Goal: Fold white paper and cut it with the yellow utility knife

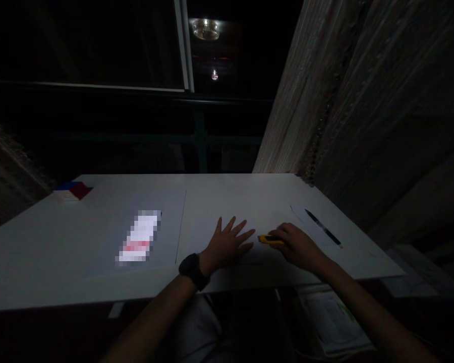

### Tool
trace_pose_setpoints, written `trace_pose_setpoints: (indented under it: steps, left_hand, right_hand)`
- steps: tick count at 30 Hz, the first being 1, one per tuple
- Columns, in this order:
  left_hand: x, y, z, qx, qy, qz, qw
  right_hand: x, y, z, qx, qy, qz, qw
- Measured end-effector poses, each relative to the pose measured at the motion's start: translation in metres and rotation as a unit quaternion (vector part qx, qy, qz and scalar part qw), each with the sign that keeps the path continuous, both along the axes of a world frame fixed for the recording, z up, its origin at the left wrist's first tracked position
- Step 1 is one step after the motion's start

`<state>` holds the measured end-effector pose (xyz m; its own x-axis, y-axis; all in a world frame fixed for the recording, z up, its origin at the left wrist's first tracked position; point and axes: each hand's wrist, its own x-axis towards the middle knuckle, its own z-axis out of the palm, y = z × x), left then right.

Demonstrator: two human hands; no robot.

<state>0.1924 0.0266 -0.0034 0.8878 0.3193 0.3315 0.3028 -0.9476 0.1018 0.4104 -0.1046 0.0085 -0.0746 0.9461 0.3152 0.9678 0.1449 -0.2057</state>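
Note:
My left hand (227,244) lies flat on the white table (41,247) near the front edge, fingers spread and holding nothing; a dark watch sits on its wrist. Just to its right, my right hand (298,245) is closed around a yellow utility knife (269,239), whose tip points left toward my left fingertips. Both hands rest on a pale sheet of paper (219,201) that is hard to make out in the dim light.
A second sheet with a blurred-out patch (139,237) lies to the left. A black pen (323,227) rests on paper at the right. A red, blue and white cube (72,190) sits at the far left corner. Papers (331,317) lie below the table's right edge. A dark window is behind.

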Motion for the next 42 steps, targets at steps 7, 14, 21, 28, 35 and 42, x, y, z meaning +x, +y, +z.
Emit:
trace_pose_setpoints:
  steps: [7, 14, 21, 28, 35, 42]
  left_hand:
    - [0.008, 0.018, -0.005, -0.007, -0.001, 0.028, 1.0]
    - [0.014, 0.023, -0.001, -0.019, -0.003, 0.04, 0.999]
    - [0.016, 0.009, -0.003, -0.005, -0.01, 0.034, 0.999]
    - [0.017, 0.008, -0.005, -0.007, -0.016, 0.045, 0.999]
    - [0.016, 0.005, 0.0, -0.007, -0.026, 0.053, 0.998]
    - [0.017, 0.006, -0.001, -0.003, -0.049, 0.101, 0.994]
  right_hand:
    - [0.003, 0.001, -0.001, 0.005, 0.03, 0.018, 0.999]
    - [0.002, -0.001, -0.002, -0.002, 0.043, 0.008, 0.999]
    - [0.002, -0.003, -0.006, 0.01, 0.035, 0.015, 0.999]
    - [-0.003, -0.009, -0.012, 0.027, 0.03, -0.001, 0.999]
    - [-0.008, -0.011, -0.012, 0.027, 0.018, -0.016, 0.999]
    - [-0.007, -0.013, -0.017, 0.033, 0.028, -0.027, 0.999]
